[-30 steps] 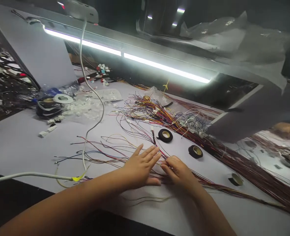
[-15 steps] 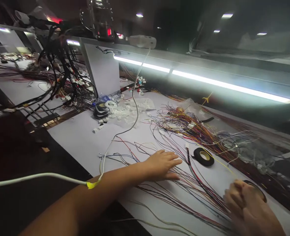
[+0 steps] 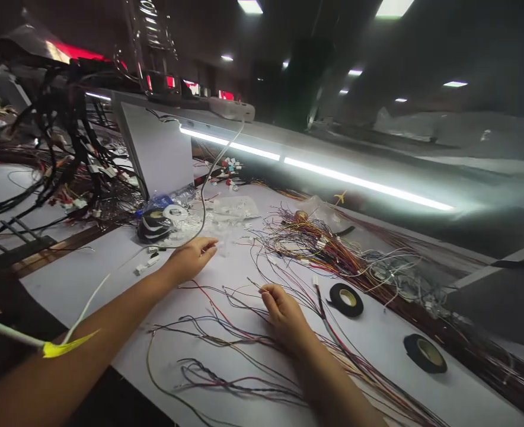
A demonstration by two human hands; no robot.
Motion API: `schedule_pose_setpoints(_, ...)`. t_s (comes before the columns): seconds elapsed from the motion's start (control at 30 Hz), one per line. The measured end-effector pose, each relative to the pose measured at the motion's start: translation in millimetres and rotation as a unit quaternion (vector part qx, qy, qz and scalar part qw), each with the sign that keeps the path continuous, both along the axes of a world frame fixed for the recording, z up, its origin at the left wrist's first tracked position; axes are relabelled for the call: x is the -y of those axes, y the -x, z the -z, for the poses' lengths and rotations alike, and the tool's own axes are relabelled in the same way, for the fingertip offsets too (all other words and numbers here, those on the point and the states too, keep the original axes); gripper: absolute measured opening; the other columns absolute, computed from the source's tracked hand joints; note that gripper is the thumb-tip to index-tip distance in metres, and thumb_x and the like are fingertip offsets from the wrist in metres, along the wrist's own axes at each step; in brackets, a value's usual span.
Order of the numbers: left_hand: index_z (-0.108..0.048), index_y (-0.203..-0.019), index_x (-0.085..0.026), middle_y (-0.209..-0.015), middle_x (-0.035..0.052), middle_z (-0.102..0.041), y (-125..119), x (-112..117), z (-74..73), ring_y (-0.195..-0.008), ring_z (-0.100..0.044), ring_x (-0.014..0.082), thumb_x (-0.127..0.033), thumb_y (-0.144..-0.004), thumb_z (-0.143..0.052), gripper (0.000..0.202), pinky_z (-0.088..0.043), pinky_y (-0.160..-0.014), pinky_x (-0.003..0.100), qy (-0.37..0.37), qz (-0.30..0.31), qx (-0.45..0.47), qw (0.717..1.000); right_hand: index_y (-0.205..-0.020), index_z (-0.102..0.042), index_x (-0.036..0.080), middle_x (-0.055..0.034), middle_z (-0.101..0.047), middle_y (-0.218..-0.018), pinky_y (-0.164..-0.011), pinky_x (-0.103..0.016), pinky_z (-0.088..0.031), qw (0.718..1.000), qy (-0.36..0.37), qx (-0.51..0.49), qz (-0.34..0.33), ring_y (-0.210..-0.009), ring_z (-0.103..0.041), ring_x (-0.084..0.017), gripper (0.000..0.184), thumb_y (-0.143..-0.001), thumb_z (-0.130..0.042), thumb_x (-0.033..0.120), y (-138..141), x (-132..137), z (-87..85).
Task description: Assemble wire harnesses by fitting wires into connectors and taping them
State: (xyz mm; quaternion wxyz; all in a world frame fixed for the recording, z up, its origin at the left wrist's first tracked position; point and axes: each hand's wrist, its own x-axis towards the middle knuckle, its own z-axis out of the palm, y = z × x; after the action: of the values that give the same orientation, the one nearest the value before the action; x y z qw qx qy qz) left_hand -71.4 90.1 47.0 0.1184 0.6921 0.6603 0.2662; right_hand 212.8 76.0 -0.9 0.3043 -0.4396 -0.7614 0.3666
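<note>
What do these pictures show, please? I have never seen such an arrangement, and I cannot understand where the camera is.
No machine here: a person works with two bare hands. One camera, worn on the head, takes every picture, looking forward and down. On the white work surface lie loose coloured wires, a thicker wire bundle, black tape rolls and clear plastic packaging. The right hand holds a thin wire near its end. The left hand is near the packaging; whether it holds anything is unclear.

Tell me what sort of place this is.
Likely a wire-harness assembly workshop: multicolored wires, two rolls of black tape and small white connectors lie on the worktop.
</note>
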Motion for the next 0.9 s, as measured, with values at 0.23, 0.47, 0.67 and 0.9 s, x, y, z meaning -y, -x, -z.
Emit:
schedule_pose_setpoints(0.23,-0.066,-0.114,-0.024,-0.120,0.0028,-0.068,-62,-66,13.4,-0.113,-0.060,0.0184,-0.029,-0.094,-0.038,0.036,-0.043,-0.101,0.028,0.027,0.105,-0.044,0.993,-0.094,-0.063,0.021,-0.0010,-0.061,-0.072,-0.065,-0.026,-0.044,0.996,0.012,-0.089,0.026,-0.068,-0.057,-0.016,0.028,-0.095,-0.044,0.041,10,-1,18.5)
schedule_pose_setpoints(0.47,-0.066,-0.101,-0.016,-0.108,0.0089,-0.067,-77,-139,29.3,-0.099,-0.063,0.0225,-0.031,-0.090,-0.056,0.021,-0.047,-0.092,0.044,0.119,0.058,-0.098,0.986,-0.093,-0.063,0.019,-0.0001,-0.059,-0.074,-0.066,-0.026,-0.044,0.965,0.126,-0.220,0.060,-0.068,-0.053,-0.015,0.029,-0.091,-0.052,0.046,2,-13,22.7)
schedule_pose_setpoints(0.67,-0.066,-0.089,-0.016,-0.099,0.0075,-0.067,-77,-133,32.9,-0.097,-0.061,0.0240,-0.035,-0.086,-0.061,0.020,-0.044,-0.091,0.045,0.135,0.028,-0.071,0.988,-0.090,-0.070,0.019,-0.0020,-0.063,-0.078,-0.070,-0.028,-0.045,0.939,0.154,-0.289,0.103,-0.073,-0.054,-0.016,0.028,-0.081,-0.066,0.046,1,-19,17.6)
schedule_pose_setpoints(0.9,-0.067,-0.091,-0.017,-0.086,0.0077,-0.068,-76,-114,21.2,-0.092,-0.063,0.0276,-0.027,-0.074,-0.066,0.020,-0.045,-0.088,0.040,0.055,-0.050,0.127,0.989,-0.086,-0.073,0.019,-0.0032,-0.063,-0.079,-0.065,-0.026,-0.044,0.958,0.063,-0.255,0.112,-0.069,-0.054,-0.015,0.025,-0.083,-0.064,0.041,0,-14,16.1)
